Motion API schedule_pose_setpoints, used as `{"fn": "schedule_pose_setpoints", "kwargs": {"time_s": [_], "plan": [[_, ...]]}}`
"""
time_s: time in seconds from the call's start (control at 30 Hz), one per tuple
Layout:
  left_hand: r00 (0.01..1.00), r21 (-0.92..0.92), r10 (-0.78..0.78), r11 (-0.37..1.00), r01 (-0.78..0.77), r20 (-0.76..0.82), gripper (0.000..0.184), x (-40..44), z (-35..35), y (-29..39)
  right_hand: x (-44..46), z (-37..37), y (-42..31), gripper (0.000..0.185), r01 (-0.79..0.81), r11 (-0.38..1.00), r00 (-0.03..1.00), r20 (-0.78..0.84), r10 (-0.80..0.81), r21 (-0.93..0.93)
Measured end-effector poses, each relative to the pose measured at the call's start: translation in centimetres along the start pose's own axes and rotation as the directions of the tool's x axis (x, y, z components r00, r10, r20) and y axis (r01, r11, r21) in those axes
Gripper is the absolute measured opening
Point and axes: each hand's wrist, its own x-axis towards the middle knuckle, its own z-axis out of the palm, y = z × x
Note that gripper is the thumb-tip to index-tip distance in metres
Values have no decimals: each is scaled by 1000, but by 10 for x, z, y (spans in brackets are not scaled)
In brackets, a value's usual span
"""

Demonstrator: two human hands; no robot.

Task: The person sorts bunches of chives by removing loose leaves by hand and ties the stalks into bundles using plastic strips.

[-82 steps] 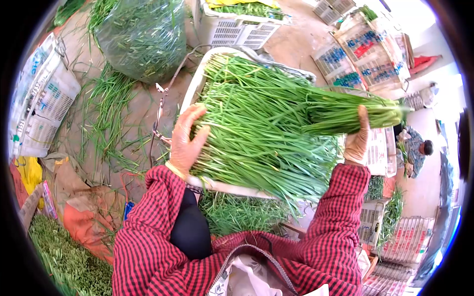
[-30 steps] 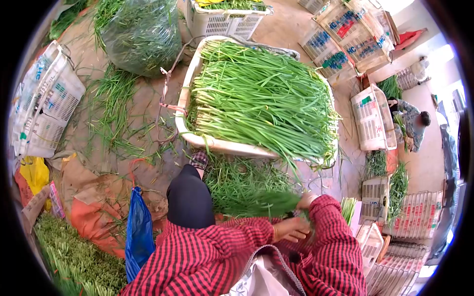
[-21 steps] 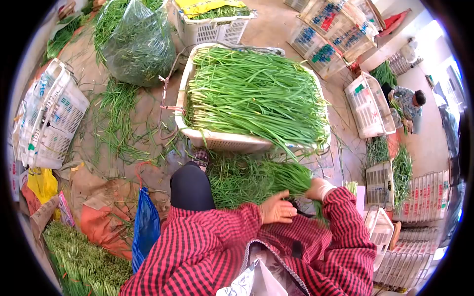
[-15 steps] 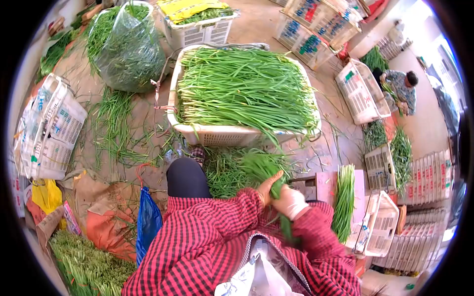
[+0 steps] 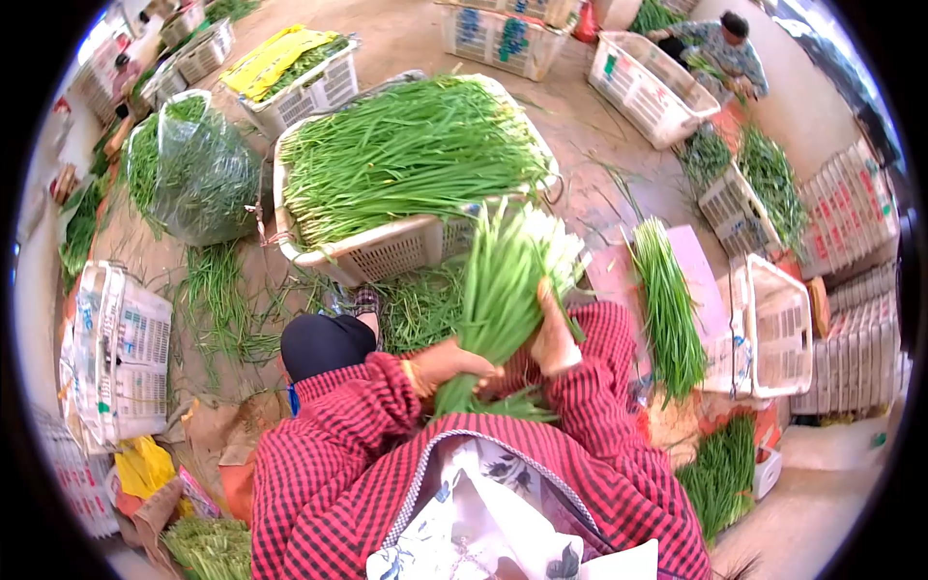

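Left hand (image 5: pixel 452 363) closed round green bunch (image 5: pixel 498 290) low down, right hand (image 5: pixel 555 336) against its right side, closure unclear, nearside of white crate (image 5: pixel 391 256); snug, uncrushed hold with pale ends (image 5: pixel 559 244) level works best.

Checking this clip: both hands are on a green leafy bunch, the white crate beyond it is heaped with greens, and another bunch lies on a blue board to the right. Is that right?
Not quite: the board is pink, not blue, as the head view shows. The left hand and right hand are on the leafy bunch, the white crate is heaped, and another bunch lies on the board.
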Motion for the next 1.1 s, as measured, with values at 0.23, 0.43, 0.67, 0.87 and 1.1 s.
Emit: {"fn": "schedule_pose_setpoints", "kwargs": {"time_s": [0.23, 0.43, 0.67, 0.87, 1.1], "plan": [[986, 341, 73, 940, -18, -149, 46, -98, 12, 53, 70, 22, -68, 28, 465, 846, 881, 46, -470, -262], [929, 356, 200, 931, -81, -310, 52, -146, 17, 45, 101, 13, -47, 16, 627, 408, 760, 406, -507, -664], [916, 246, 195, 963, -111, -349, 51, -154, 28, 34, 107, 31, -55, 13, 686, 230, 694, 526, -492, -690], [877, 282, 232, 952, -117, -420, 50, -162, 32, 38, 107, 38, -64, 12, 659, 194, 695, 490, -526, -726], [818, 237, 194, 969, -73, -541, 45, -187, 17, 23, 127, -47, -138, 21, 255, 471, 814, -75, -575, -844]]}}
